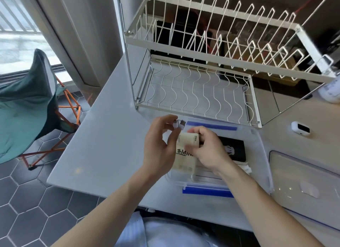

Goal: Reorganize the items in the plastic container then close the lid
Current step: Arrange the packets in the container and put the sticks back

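Observation:
A clear plastic container with blue clips stands open on the white counter. Inside lie a cream pack printed "MINI" and a black flat item. My left hand pinches a white USB cable plug above the container's left end. My right hand grips the top of the cream pack, partly covering it. The clear lid lies flat to the right of the container.
A white two-tier wire dish rack stands just behind the container. A small white device and a white bottle sit at the right. A green folding chair stands on the tiled floor to the left.

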